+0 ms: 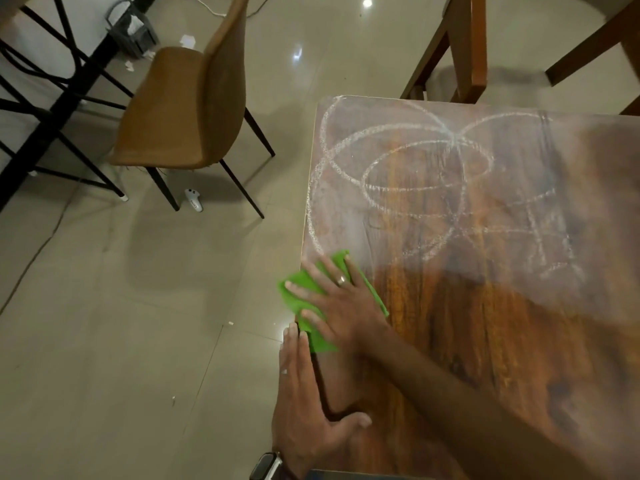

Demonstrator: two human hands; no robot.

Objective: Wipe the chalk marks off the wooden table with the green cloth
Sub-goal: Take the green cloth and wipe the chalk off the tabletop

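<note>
Green cloth point(304, 299) is seen pressed flat at the left edge of the wooden table point(485, 341), with part of it hanging over that edge above the tiled floor point(138, 306). It is covered by the right hand point(341, 299), whose fingers are spread and straight on top of it rather than curled round it; a ring is worn on one finger. The right forearm is reached across the tabletop from the lower right, so the cloth is held at the far end of that reach. The left hand point(308, 393) is laid along the same table edge, nearer the body, fingers straight and together, thumb spread onto the wood, and its fingertips are just touching or just beside the cloth's near corner; nothing is gripped by it. The chalk marks point(433, 181), looping ovals and crossed lines, are spread over the far half of the table, ahead of and to the right of the cloth, one curve running right down to the cloth's far side. The near wood looks largely free of chalk. It may be judged that the coming stroke must be carried forward and rightward, away from the body, by the right hand, which alone lies on the cloth. A tan chair point(183, 109) stands well apart on the floor.
</note>
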